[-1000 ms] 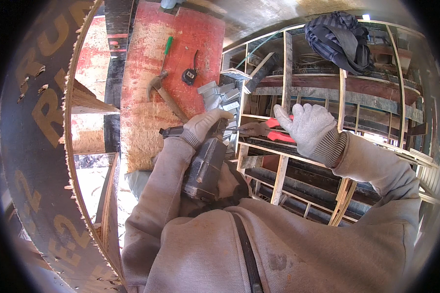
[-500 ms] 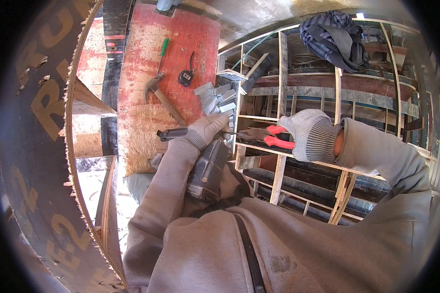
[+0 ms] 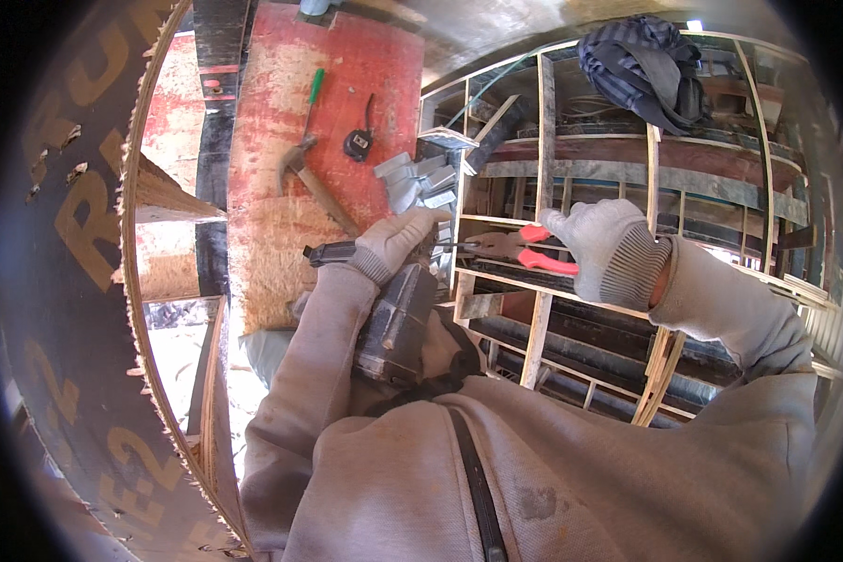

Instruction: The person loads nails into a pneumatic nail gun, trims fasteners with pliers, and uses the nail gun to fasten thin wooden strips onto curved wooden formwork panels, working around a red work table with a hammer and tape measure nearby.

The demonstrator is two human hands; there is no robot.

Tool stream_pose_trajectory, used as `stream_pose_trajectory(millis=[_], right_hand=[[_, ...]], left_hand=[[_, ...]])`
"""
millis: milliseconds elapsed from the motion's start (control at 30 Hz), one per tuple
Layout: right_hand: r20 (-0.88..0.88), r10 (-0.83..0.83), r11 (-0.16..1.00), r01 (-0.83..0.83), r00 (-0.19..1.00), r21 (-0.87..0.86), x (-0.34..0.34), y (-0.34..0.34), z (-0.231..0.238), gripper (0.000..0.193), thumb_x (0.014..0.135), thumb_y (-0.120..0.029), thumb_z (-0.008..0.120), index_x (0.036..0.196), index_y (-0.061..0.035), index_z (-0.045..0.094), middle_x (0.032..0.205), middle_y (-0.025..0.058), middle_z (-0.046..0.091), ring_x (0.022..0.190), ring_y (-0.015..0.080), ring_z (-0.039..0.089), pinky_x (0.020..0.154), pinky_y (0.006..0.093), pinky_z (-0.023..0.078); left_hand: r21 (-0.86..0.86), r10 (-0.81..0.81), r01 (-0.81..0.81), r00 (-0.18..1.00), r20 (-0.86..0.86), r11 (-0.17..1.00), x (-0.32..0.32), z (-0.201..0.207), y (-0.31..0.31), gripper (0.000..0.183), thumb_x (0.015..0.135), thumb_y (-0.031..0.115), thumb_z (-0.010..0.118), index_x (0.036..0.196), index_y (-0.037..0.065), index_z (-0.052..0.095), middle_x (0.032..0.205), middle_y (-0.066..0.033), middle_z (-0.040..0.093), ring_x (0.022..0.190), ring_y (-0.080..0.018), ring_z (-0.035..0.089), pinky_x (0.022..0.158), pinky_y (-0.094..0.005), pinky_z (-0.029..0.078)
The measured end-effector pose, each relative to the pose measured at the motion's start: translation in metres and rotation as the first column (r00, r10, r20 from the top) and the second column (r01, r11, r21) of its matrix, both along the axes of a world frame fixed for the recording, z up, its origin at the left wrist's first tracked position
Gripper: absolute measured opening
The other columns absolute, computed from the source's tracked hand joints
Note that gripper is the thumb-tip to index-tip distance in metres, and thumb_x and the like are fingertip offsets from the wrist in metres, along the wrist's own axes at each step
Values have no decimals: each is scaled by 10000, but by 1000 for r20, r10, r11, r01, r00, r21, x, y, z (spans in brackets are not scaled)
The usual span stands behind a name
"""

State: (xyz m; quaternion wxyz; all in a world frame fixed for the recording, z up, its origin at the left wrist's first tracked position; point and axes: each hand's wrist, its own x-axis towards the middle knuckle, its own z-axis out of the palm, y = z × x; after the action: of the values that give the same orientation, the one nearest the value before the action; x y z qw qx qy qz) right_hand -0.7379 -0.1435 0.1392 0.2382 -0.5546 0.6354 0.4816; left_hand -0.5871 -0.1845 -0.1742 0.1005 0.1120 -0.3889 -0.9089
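Note:
My gloved left hand [image 3: 395,244] is closed around a dark tool [image 3: 330,254] that sticks out to its left. What kind of tool it is, the hand hides. From its right side a thin metal rod [image 3: 448,244] reaches to the jaws of red-handled pliers [image 3: 545,262]. My gloved right hand [image 3: 609,245] grips the pliers by their handles, which stand spread apart. Whether the jaws clamp the rod is too small to tell. Below my left hand, against my body, is a scuffed dark box-like thing [image 3: 395,323].
On the worn red board [image 3: 262,178] lie a claw hammer [image 3: 323,195], a green-handled screwdriver [image 3: 315,89], a black tape measure [image 3: 357,144] and several grey metal pieces [image 3: 412,182]. A wooden frame [image 3: 543,131] fills the right, with dark checked cloth [image 3: 639,70] on it. A large rough-edged panel [image 3: 75,281] stands at left.
My right hand has shifted slightly, its thumb side raised, and the plier handles are spread wider. My left hand keeps its place on the dark tool.

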Motion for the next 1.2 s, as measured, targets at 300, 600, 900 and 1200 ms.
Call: stream_pose_trajectory(millis=[300,600,900,1200], right_hand=[[-173,31,993,-11,984,115,0,1,-10,765,782,-181,731,1480,-65,440,1096,192,663,968,339,701,793,437,576],[-171,87,993,-72,981,96,-3,6,-14,685,803,-196,736,1409,-37,457,1035,208,658,907,344,710,742,455,580],[-134,159,986,-163,978,-20,-13,22,-16,826,743,-177,749,1495,-68,424,1007,182,644,850,338,702,696,437,563],[-146,168,986,-167,975,19,-15,23,-20,862,763,-188,746,1530,-68,369,1022,178,638,861,334,703,704,433,567]], left_hand=[[-134,25,-26,1000,-10,991,-2,-4,-5,546,1094,512,401,1373,100,627,1115,-3,626,1006,-94,545,901,-255,464],[-159,44,-48,999,-29,986,-3,-6,-3,551,1094,514,399,1374,96,621,1018,25,597,893,-76,535,786,-235,467],[-137,53,-57,998,-30,989,-1,-3,-3,544,1088,514,419,1376,96,615,1010,16,590,887,-80,533,779,-235,466],[-239,84,-97,994,-64,966,-3,-5,-3,555,1097,502,395,1388,80,608,1082,-4,608,982,-96,539,885,-244,453]])
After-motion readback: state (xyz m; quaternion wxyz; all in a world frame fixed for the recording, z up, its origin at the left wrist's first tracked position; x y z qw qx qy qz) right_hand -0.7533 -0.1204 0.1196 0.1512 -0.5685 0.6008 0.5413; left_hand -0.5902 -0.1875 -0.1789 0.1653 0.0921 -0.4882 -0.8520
